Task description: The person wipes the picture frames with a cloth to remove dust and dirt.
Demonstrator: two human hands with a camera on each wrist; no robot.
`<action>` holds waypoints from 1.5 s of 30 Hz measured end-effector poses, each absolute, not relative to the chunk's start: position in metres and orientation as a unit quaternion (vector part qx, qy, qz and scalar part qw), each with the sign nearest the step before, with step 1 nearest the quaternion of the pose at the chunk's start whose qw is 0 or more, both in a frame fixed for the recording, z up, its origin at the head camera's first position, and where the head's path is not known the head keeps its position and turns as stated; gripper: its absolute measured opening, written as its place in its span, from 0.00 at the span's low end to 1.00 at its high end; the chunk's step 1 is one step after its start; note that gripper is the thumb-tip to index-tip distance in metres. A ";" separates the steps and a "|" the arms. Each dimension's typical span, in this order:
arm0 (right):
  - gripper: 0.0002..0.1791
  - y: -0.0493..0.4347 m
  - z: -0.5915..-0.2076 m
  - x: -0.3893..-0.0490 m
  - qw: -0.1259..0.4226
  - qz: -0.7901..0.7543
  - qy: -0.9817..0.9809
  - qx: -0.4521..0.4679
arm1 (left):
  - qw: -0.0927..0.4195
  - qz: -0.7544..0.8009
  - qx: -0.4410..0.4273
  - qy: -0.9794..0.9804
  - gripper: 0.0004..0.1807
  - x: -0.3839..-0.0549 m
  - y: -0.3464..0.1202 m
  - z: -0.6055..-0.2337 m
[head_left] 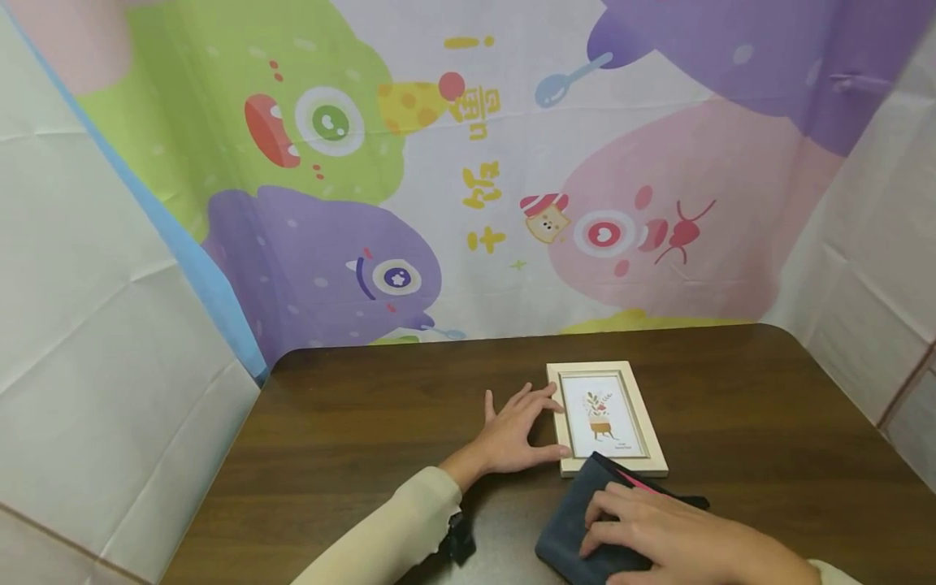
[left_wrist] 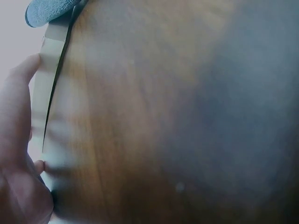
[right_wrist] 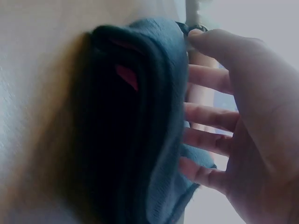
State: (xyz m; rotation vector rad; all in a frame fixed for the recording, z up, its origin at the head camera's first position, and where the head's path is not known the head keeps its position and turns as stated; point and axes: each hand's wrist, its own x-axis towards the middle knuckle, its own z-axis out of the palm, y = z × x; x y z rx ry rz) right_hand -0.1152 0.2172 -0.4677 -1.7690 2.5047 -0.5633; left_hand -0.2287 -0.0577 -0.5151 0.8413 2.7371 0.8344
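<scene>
A cream picture frame [head_left: 649, 431] with a plant-in-a-pot print lies flat on the brown table. Spread along its left side is my left hand [head_left: 512, 439], the thumb at the near left corner and fingertips at the upper left edge. In the left wrist view the frame's pale edge [left_wrist: 50, 60] runs beside the thumb. A folded dark blue-grey cloth [head_left: 566, 520], pink showing inside its fold, lies against the frame's near edge, covering a bit of it. My right hand [head_left: 658, 524] rests on top, fingers lightly bent and touching the cloth's upper layer [right_wrist: 168, 60].
The brown wooden table [head_left: 351, 422] reaches back to a hanging curtain [head_left: 497, 301] printed with cartoon monsters. Pale cloth panels [head_left: 95, 325] stand at the left and right sides. A black wrist-worn device [head_left: 459, 538] sits under the left sleeve.
</scene>
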 end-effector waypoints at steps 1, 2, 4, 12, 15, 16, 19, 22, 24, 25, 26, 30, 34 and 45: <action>0.15 0.217 -0.466 -0.117 0.015 -0.190 0.804 -0.563 | 0.079 0.279 0.281 0.915 0.35 -0.229 -0.058 -0.515; 0.14 0.217 -0.464 -0.118 0.016 -0.196 0.805 -0.559 | 0.079 0.279 0.281 0.915 0.35 -0.229 -0.058 -0.515; 0.12 0.218 -0.460 -0.122 0.010 -0.206 0.809 -0.551 | 0.079 0.279 0.280 0.915 0.35 -0.229 -0.058 -0.515; 0.11 0.227 -0.450 -0.142 -0.062 -0.212 0.818 -0.531 | 0.076 0.272 0.280 0.918 0.36 -0.229 -0.057 -0.515; 0.13 0.232 -0.448 -0.151 -0.084 -0.211 0.821 -0.524 | 0.075 0.271 0.280 0.918 0.36 -0.228 -0.058 -0.515; 0.13 0.233 -0.448 -0.153 -0.087 -0.211 0.823 -0.520 | 0.074 0.271 0.280 0.918 0.36 -0.228 -0.058 -0.515; 0.13 0.238 -0.446 -0.160 -0.085 -0.215 0.836 -0.498 | 0.075 0.271 0.279 0.918 0.36 -0.228 -0.058 -0.514; 0.12 0.244 -0.447 -0.169 -0.079 -0.226 0.849 -0.471 | 0.074 0.270 0.277 0.919 0.36 -0.227 -0.059 -0.514; 0.12 0.249 -0.447 -0.175 -0.080 -0.232 0.858 -0.451 | 0.075 0.269 0.276 0.920 0.36 -0.227 -0.059 -0.514; 0.12 0.252 -0.448 -0.178 -0.080 -0.235 0.861 -0.443 | 0.074 0.268 0.276 0.920 0.36 -0.227 -0.058 -0.514; 0.12 0.256 -0.447 -0.180 -0.081 -0.234 0.867 -0.433 | 0.073 0.268 0.276 0.920 0.36 -0.227 -0.058 -0.514; 0.12 0.268 -0.445 -0.193 -0.096 -0.226 0.880 -0.406 | 0.074 0.269 0.279 0.919 0.36 -0.228 -0.058 -0.515; 0.15 0.278 -0.447 -0.208 -0.122 -0.237 0.881 -0.391 | 0.075 0.273 0.279 0.918 0.36 -0.228 -0.059 -0.515; 0.18 0.294 -0.462 -0.229 -0.123 -0.277 0.891 -0.337 | 0.072 0.269 0.279 0.919 0.36 -0.228 -0.058 -0.516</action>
